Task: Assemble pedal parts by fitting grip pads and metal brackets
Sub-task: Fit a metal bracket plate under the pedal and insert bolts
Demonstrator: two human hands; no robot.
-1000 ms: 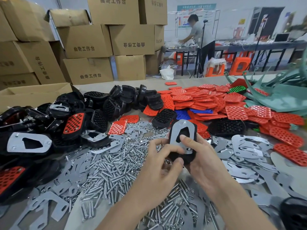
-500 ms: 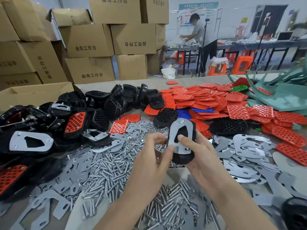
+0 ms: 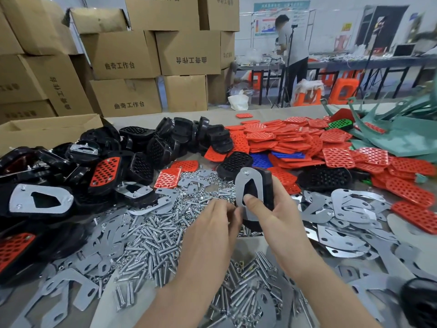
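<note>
R hand (image 3: 279,218) grips black pedal (image 3: 266,185), held upright above bolt pile (image 3: 151,233), w/ thumb pressing metal bracket (image 3: 248,183) onto its face. L hand (image 3: 212,223) fingers curled at pedal's lower-left edge, touching; can't tell if gripping. Red grip pads (image 3: 295,138) heaped behind.

The pedal (image 3: 254,192) stands upright over the middle of the table (image 3: 272,113), in the right hand (image 3: 276,218), with the left hand (image 3: 212,226) at its left edge. Bolts (image 3: 151,237) lie below and to the left, pedal bodies (image 3: 142,147) farther left, grip pads (image 3: 295,140) behind, brackets (image 3: 350,209) to the right, and boxes (image 3: 123,55) beyond the table.
</note>
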